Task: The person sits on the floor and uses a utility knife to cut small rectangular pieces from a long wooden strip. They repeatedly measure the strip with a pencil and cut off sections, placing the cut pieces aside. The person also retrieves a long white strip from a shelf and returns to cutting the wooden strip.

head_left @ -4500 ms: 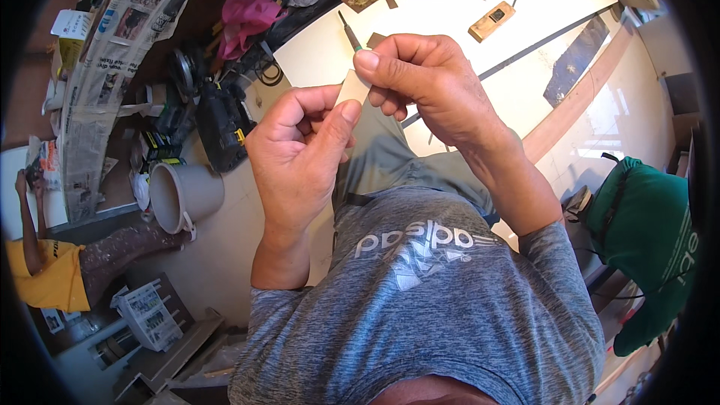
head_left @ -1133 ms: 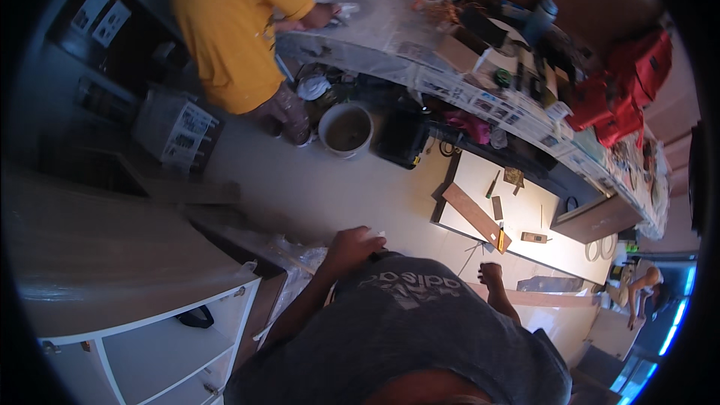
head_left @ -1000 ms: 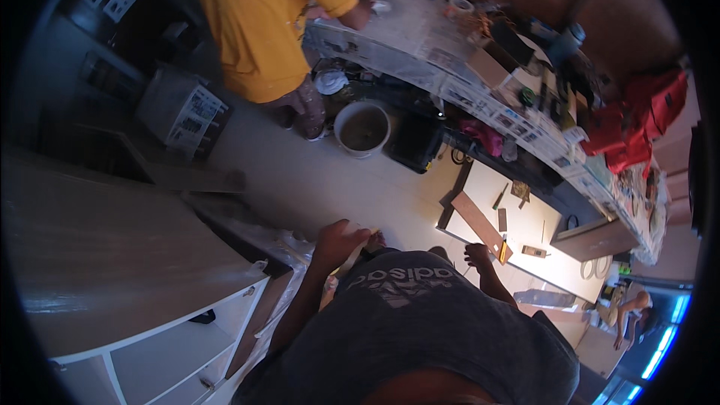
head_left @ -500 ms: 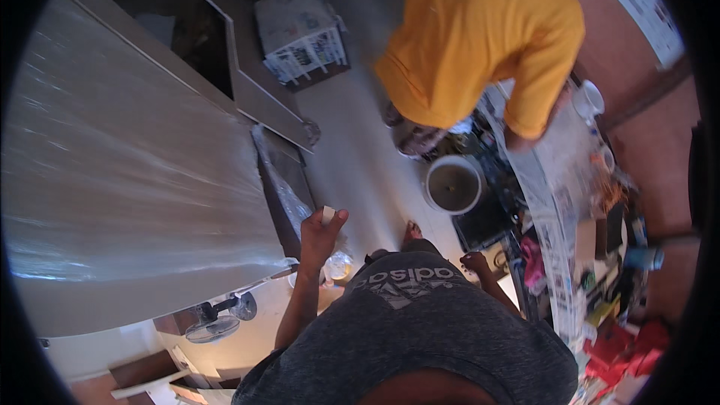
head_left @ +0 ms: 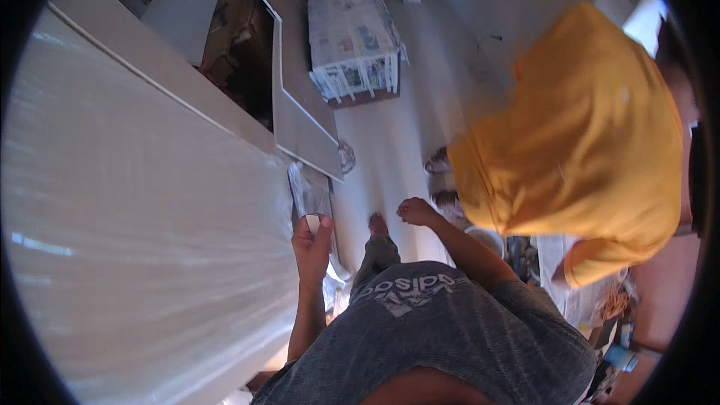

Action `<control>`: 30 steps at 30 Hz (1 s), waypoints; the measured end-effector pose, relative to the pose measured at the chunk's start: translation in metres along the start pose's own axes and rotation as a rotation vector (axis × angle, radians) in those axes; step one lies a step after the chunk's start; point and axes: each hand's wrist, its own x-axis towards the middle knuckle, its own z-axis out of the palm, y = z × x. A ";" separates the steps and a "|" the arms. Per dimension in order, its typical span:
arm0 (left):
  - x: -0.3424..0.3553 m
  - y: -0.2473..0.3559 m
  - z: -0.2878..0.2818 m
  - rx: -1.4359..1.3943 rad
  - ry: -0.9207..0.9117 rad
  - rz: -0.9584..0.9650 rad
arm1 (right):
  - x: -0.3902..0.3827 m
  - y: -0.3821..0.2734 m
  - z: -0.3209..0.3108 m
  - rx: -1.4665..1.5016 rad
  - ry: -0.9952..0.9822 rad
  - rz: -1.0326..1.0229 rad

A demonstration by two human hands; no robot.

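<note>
1. While a co-worker in a yellow shirt (head_left: 577, 127) leans toward a paper-covered surface (head_left: 551, 247) at right, a person in a gray printed shirt (head_left: 427, 330) is on the pale floor (head_left: 405, 124), 1 foot (head_left: 377, 223) visible ahead.
2. The left hand (head_left: 310, 249) is closed on a small pale rectangular piece (head_left: 313, 223), its end showing between the thumb and curled fingers.
3. The right hand (head_left: 417, 212) is held out at the other side, fingers loosely curled; how far it is closed, and whether it holds anything, cannot be told.
4. Beside the left hand spreads a large panel under clear plastic (head_left: 150, 202), with crumpled plastic sheeting (head_left: 307, 189) near its corner.
5. Farther up, a white-edged board (head_left: 304, 105) stands near a covered box-shaped unit (head_left: 352, 41).
6. At right, a bucket (head_left: 486, 238) shows partly behind the yellow shirt; a blue cylindrical container (head_left: 621, 358) and tangled orange cord (head_left: 615, 304) lie lower down.
</note>
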 end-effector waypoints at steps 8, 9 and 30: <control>0.184 0.043 0.028 -0.224 -0.086 0.025 | 0.146 -0.079 -0.083 -0.097 -0.142 -0.065; 0.205 0.049 0.034 -0.214 -0.070 0.029 | 0.162 -0.085 -0.093 -0.118 -0.125 -0.161; 0.544 0.189 0.034 -0.497 0.603 0.584 | 0.450 -0.315 -0.390 0.450 -0.624 -0.472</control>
